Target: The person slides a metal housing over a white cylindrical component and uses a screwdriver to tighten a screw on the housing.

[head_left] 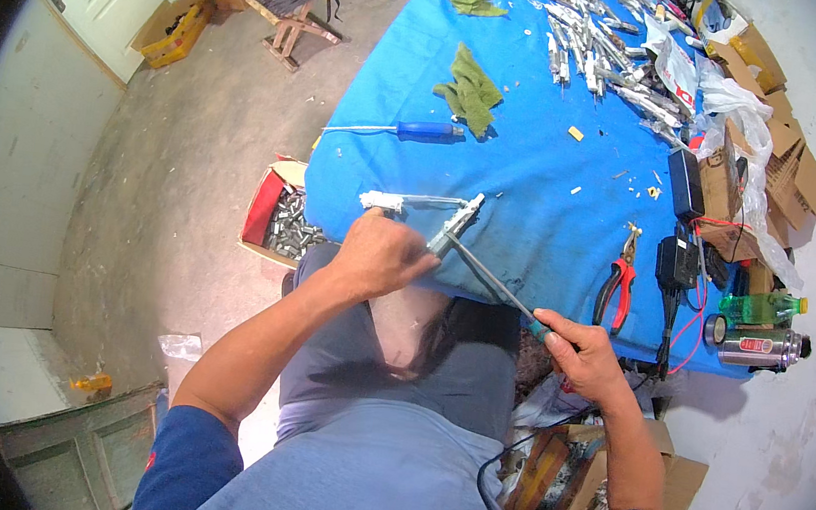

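Hands work at the near edge of a table spread with a blue cloth (537,184). The person's left hand (383,254) is curled shut around a jointed metal part (456,224), its fingers somewhat blurred, so their exact hold cannot be told. The part sits at the table's front edge, above the person's lap: a whitish block lies at its left end, a thin rod runs from there to the right, and a slanting piece comes back down toward the knuckles. The right hand (582,358) is wrapped around the dark green handle of a screwdriver (489,276), whose long shaft slants up to the left and meets the slanting piece; whether the tip is in it or merely against it cannot be told. Beyond the hands lie a blue-handled screwdriver (429,131), a crumpled green rag (474,91) and, farther off, a second green rag (473,1). Many similar whitish parts (593,44) are heaped at the far end. To the right rest pliers (625,270) with red and black handles, a black power adapter (677,263) with cords, a green plastic bottle (759,308) on its side and a steel flask (760,348), also lying down. Beside the table's left edge, lower down, an open red-sided box (262,208) holds small metal cylinders (292,229). A low folding stool (294,15) stands on the floor farther left, near a yellow crate (172,45).
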`<action>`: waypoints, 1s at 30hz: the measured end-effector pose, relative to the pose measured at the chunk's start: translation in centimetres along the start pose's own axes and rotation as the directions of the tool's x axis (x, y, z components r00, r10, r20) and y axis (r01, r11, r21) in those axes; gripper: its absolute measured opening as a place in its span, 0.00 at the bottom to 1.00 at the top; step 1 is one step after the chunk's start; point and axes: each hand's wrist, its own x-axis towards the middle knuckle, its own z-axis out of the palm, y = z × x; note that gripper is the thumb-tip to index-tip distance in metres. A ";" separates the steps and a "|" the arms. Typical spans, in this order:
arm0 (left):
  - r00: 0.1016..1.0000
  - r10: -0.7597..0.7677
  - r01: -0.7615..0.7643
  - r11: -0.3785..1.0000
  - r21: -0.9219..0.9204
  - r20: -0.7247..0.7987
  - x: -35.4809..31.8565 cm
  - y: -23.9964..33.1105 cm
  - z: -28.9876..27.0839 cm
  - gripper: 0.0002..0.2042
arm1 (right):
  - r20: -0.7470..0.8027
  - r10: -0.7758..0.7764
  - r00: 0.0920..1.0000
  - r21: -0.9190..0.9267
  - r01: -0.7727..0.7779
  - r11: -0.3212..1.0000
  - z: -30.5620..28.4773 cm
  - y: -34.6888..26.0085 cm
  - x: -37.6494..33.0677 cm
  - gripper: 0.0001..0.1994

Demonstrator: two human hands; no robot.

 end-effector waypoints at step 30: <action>0.906 -0.065 0.084 0.996 0.027 -0.419 -1.3 2.7 3.5 0.16 | -0.423 0.216 0.880 0.522 0.042 0.852 7.3 0.5 -0.9 0.17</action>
